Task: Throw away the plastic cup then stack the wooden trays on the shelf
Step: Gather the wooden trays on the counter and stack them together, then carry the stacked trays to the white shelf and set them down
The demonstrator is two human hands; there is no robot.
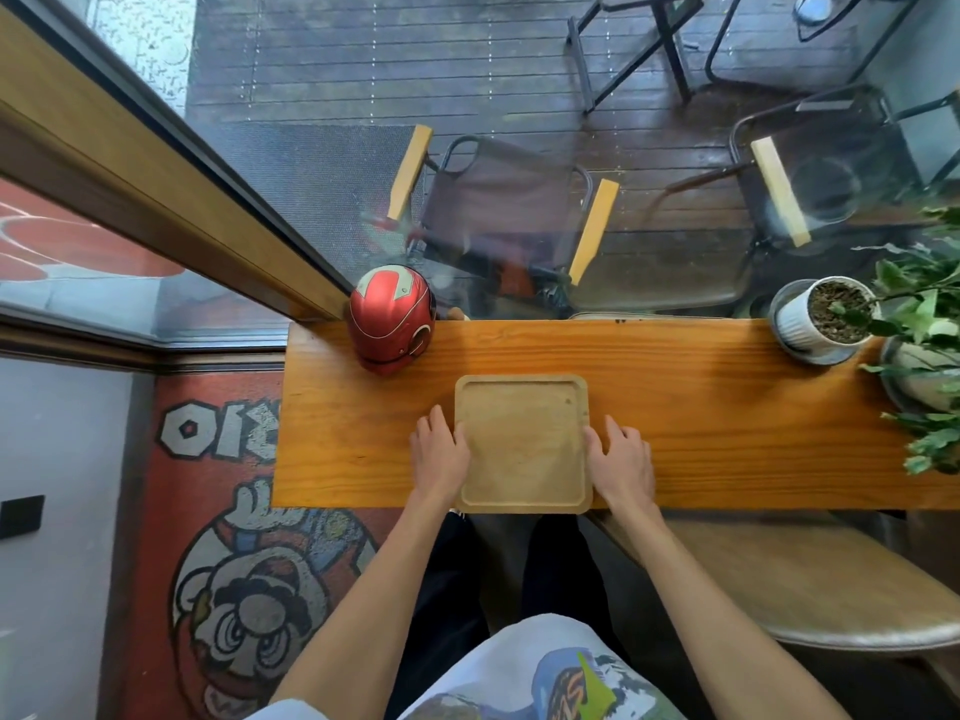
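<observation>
A square light wooden tray lies flat and empty on the orange wooden counter, its near edge at the counter's front edge. My left hand rests against the tray's left rim, thumb touching the rim. On the tray's right rim sits my right hand, fingers spread on the counter and thumb on the rim. Whether the tray is lifted I cannot tell. No plastic cup and no second tray are in view.
A red helmet stands on the counter just behind and left of the tray. Potted plants crowd the counter's right end. A window runs behind the counter. A wooden bench is below on the right, a patterned rug on the left.
</observation>
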